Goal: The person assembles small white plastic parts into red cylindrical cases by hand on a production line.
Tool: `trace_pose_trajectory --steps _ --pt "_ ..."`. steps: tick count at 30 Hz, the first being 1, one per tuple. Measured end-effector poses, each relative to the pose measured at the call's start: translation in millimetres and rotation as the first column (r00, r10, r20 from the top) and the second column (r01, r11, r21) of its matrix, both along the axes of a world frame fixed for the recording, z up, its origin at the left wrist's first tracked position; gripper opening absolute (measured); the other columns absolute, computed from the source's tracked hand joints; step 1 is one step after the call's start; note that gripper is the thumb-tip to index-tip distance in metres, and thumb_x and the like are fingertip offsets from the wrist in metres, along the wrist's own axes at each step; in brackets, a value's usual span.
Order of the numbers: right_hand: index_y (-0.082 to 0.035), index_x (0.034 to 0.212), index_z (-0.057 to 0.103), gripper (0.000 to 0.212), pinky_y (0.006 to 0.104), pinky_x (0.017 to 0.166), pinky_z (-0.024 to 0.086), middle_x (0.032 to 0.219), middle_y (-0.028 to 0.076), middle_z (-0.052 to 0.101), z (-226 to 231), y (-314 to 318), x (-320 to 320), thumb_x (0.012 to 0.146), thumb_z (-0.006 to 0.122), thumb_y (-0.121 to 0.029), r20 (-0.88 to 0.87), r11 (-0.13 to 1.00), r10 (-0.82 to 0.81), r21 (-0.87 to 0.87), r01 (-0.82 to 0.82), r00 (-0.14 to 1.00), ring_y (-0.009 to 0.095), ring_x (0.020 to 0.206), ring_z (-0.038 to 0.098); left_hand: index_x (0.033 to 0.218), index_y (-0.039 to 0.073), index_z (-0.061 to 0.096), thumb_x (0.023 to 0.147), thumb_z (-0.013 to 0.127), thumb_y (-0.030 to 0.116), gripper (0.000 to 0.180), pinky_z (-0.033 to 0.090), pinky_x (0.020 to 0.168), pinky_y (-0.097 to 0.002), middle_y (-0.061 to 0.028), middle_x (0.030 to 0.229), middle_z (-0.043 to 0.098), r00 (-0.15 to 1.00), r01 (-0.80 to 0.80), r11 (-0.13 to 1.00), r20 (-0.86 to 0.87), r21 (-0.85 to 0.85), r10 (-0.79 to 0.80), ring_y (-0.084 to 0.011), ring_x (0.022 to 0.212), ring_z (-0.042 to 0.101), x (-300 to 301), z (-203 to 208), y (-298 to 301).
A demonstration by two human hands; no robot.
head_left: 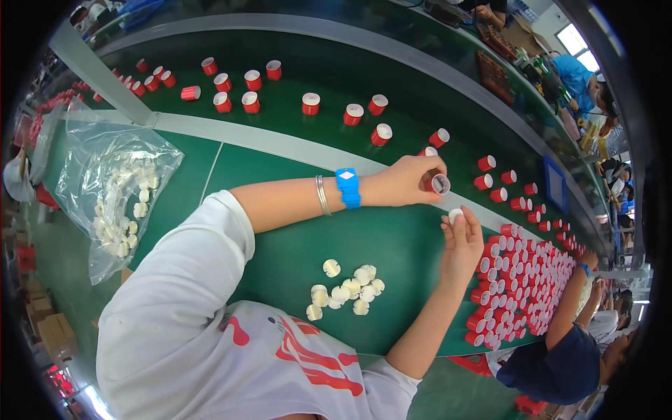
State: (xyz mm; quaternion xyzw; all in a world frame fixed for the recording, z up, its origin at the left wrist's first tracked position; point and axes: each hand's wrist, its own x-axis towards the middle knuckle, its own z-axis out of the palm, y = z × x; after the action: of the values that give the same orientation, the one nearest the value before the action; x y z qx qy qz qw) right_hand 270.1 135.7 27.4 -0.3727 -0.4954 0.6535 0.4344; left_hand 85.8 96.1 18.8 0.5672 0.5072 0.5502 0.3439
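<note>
My left hand point(411, 179), with a blue band and thin bangles on its arm, reaches across the table's far edge. Its fingers are closed round a small cup point(441, 184), whose pale rim and darker inside face me. Just nearer and to the right, my right hand point(462, 245) pinches a small white round piece point(455, 214) between thumb and fingers. The piece and the cup are apart. A loose group of similar cream-white round pieces point(341, 292) lies on the green table point(280, 255) in front of my body.
Red cups point(311, 104) with white insides stand scattered along the dark green belt point(280, 133) beyond a grey rail point(266, 143). Many more red cups point(514, 290) crowd the table at right, beside a co-worker point(560, 357). A clear plastic bag point(115, 189) of white pieces lies left.
</note>
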Motion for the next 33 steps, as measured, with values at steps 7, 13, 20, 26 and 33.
trace_pose_trajectory --steps 7,13,20,26,33 --pt "0.005 0.108 0.059 0.026 0.0233 0.065 0.05 0.085 0.009 0.063 -1 -6 -7 0.087 0.061 -0.011 0.102 1.0 0.0 0.013 -0.002 0.995 0.013 0.071 0.06 0.107 0.003 0.059 0.072 0.073 0.006 0.038 0.051 0.067 -0.0258 -0.0073 0.1 0.052 0.996 -0.01 1.0 -0.091 0.009 0.011 -0.0149 0.081 0.058 -5 -18 -11" --pt "0.005 0.108 0.059 0.026 0.0233 0.062 0.05 0.085 0.01 0.062 9 -17 -20 0.086 0.06 -0.008 0.075 0.999 -0.027 0.027 0.025 0.997 0.013 0.066 0.06 0.109 0.002 0.057 0.076 0.065 -0.001 0.034 0.051 0.071 -0.0286 -0.01 0.105 0.049 0.994 0.082 0.996 -0.075 0.04 -0.079 -0.0195 0.085 0.059 3 -27 -11" --pt "0.007 0.104 0.058 0.028 0.0195 0.049 0.043 0.08 0.009 0.062 11 -22 -28 0.082 0.066 -0.009 0.3 0.994 -0.105 0.072 0.088 0.948 0.01 0.059 0.055 0.109 0.002 0.057 0.077 0.065 0.001 0.033 0.051 0.073 -0.0311 -0.0111 0.104 0.05 0.978 0.087 0.99 -0.2 0.109 -0.063 -0.0242 0.088 0.059 5 -27 -13" --pt "0.006 0.101 0.059 0.028 0.019 0.045 0.04 0.075 0.007 0.062 -8 -18 -32 0.08 0.069 -0.011 0.444 0.956 -0.227 0.27 0.112 0.867 0.008 0.055 0.053 0.108 0.003 0.057 0.077 0.065 0.001 0.033 0.051 0.074 -0.0326 -0.0117 0.102 0.052 0.973 0.076 0.987 -0.225 0.145 -0.042 -0.0272 0.088 0.059 7 -26 -16" --pt "0.006 0.089 0.063 0.021 0.0195 0.046 0.043 0.071 0.008 0.063 7 -20 -32 0.083 0.065 -0.015 0.507 0.987 -0.113 0.159 0.037 0.854 0.009 0.052 0.054 0.106 0.001 0.056 0.08 0.061 0.001 0.027 0.05 0.075 -0.034 -0.0111 0.102 0.052 0.965 0.101 0.975 -0.257 0.195 -0.049 -0.0277 0.09 0.058 8 -27 -14"
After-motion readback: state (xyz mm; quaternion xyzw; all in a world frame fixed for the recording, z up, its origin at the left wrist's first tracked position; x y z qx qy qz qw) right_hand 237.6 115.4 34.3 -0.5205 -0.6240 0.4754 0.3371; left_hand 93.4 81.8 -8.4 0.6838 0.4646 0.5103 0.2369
